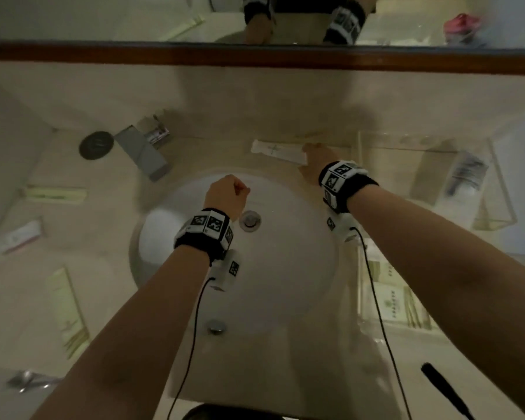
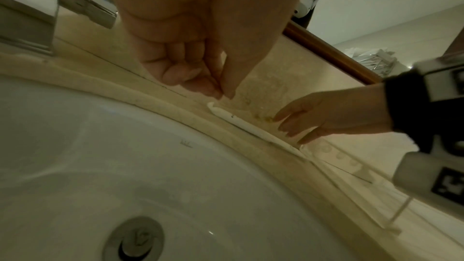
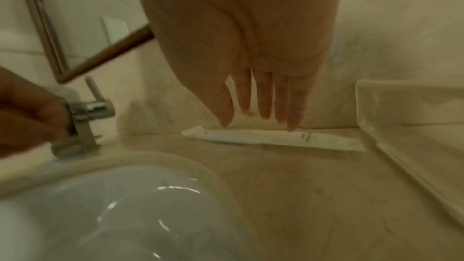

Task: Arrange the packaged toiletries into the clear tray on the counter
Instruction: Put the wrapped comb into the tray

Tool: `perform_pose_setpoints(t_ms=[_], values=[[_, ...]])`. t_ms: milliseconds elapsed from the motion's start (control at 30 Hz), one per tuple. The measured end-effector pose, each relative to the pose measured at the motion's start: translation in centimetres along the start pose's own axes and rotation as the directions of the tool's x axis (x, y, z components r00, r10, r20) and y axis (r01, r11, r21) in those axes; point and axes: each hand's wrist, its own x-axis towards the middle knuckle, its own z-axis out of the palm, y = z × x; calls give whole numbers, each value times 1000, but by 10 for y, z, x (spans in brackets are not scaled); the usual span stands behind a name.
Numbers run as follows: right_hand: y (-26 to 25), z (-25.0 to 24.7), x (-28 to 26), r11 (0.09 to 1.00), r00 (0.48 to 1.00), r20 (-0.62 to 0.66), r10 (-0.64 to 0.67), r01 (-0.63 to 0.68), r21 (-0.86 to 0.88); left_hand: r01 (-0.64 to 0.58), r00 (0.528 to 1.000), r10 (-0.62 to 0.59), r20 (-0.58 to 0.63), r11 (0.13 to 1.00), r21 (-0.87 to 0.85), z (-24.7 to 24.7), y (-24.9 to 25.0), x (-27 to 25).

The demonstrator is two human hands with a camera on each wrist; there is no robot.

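A long white packet (image 1: pixel 273 150) lies on the beige counter behind the sink, against the back wall. My right hand (image 1: pixel 311 153) reaches over its right end with straight fingers; in the right wrist view the fingertips (image 3: pixel 291 126) hover at or just touch the packet (image 3: pixel 263 138). Right of it stands the clear tray (image 1: pixel 385 165), with one dark-printed packet (image 1: pixel 467 174) inside. Over the basin, my left hand (image 1: pixel 231 189) hangs with fingers curled to the palm (image 2: pixel 191 74), holding nothing.
The faucet (image 1: pixel 143 153) and a black round disc (image 1: pixel 96 144) stand at the back left. Several pale packets (image 1: pixel 55 195) lie on the left counter. A second clear tray (image 1: pixel 362 286) with green-white packets sits near right. A black comb (image 1: pixel 443 389) lies at the front right.
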Motion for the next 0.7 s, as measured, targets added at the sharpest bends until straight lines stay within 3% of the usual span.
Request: perform_pose_setpoints(t_ms=[100, 233, 467, 567, 700], values=[[4, 14, 22, 984, 994, 41, 106, -99, -150, -8, 1000, 8, 27, 1000, -5, -2, -15, 10], [5, 16, 36, 971, 976, 53, 212, -204, -127, -24, 997, 24, 78, 1000, -3, 1, -27, 15], [5, 15, 22, 988, 991, 78, 107, -97, -123, -35, 996, 41, 76, 997, -75, 4, -25, 7], [6, 5, -3, 997, 993, 90, 72, -70, -26, -20, 999, 28, 34, 979, -201, 1, -13, -5], [30, -16, -56, 994, 1000, -2, -9, 9, 112, -15, 1000, 4, -27, 902, -431, 0, 10, -26]])
